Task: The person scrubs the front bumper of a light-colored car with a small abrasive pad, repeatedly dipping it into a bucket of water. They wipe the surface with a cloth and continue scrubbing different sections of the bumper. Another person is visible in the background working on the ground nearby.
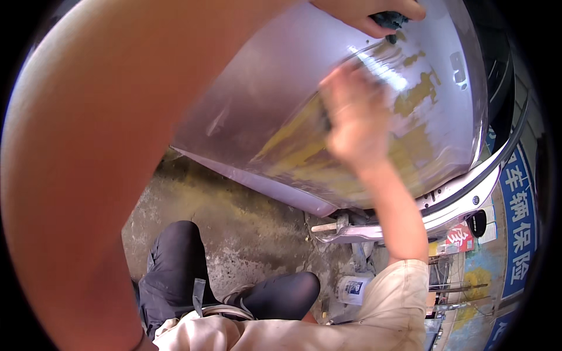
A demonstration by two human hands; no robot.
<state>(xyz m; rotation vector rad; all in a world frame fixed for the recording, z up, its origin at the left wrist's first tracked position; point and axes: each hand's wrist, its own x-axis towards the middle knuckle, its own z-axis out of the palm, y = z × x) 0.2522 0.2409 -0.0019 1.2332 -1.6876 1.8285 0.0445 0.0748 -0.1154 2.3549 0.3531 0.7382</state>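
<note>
Lilac paint [287, 55] on the panel [252, 111] before you may scratch if grit lodges under your right hand [358, 117] over the yellow patches [417, 98], its grip too blurred to tell, while your left hand [358, 14], apart, clutches a dark wad [391, 21].

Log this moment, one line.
left hand: gripping dark item | right hand: blurred, over car panel | grip: unclear | panel: yellowish patches

A rough grey concrete floor [234, 248] is showing pale blotches and yellowish staining. A white, round plastic bucket [353, 289] with a dark label is standing on it.
</note>
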